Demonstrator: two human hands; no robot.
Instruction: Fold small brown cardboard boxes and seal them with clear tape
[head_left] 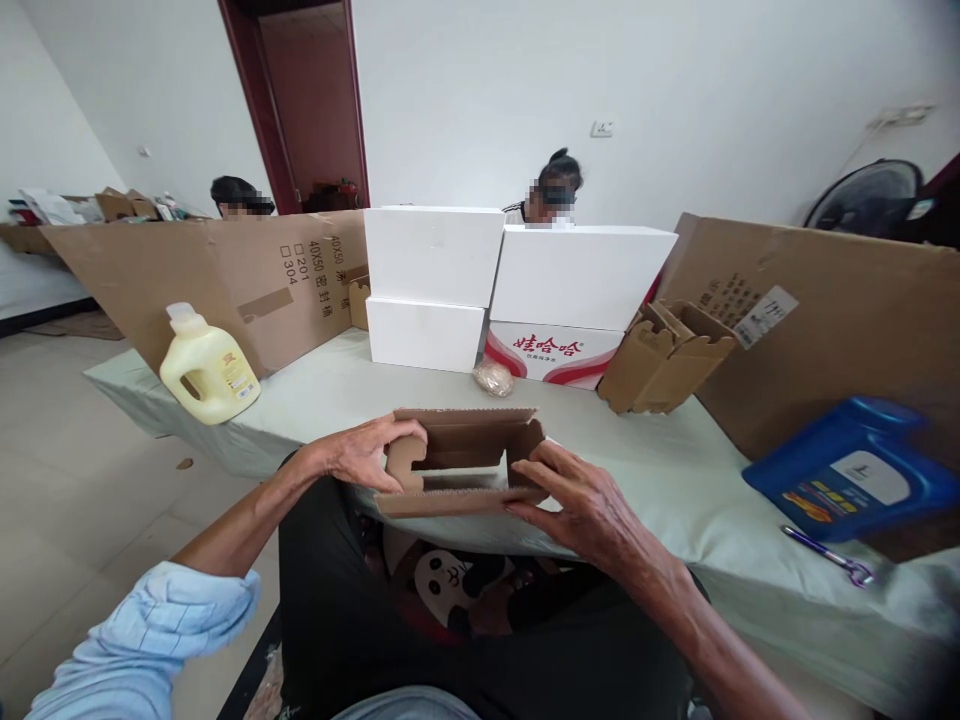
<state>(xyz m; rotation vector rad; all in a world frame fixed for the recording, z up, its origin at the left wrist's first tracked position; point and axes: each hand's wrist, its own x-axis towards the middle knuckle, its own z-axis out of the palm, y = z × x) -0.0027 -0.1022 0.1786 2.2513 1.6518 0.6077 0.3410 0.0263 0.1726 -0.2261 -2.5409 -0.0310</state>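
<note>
A small brown cardboard box [459, 455], partly folded with its flaps up, is held at the near edge of the table between both my hands. My left hand [367, 452] grips the box's left end, fingers curled over a side flap. My right hand [581, 500] holds the right end, thumb and fingers pinching the wall. A stack of folded brown box blanks [664, 360] leans at the right. A cream detergent bottle [208, 368] stands at the left, and a blue detergent bottle [855, 478] lies at the right.
The table wears a pale cloth [675, 470]. White foam boxes [517, 270] and a red-and-white carton [551, 352] stand at the back. Big cardboard sheets [825, 330] wall both sides. A pen [829, 553] lies near the blue bottle. Two people sit behind the boxes.
</note>
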